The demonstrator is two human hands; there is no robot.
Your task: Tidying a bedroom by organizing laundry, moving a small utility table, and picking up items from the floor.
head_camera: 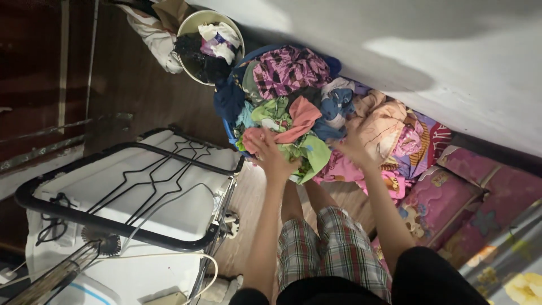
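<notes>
A: Where do the hands sit?

B: Both reach into the clothes pile [288, 107]. The left hand [270, 151] has its grip spread wide over a green cloth [307, 152] and a coral cloth [299, 121] at the pile's near edge. The right hand [354, 148] presses into the pile just beside a pink blanket [389, 133]; whether its grip holds anything cannot be told.

A: How does the pile look?

B: Crumpled, many-coloured, heaped over a blue basket [228, 133].

A: And around it?

B: A wooden floor [130, 85], a white wall [395, 45], a pale bucket [195, 22] of clothes beyond, and a black-framed rack [113, 226] nearby.
</notes>
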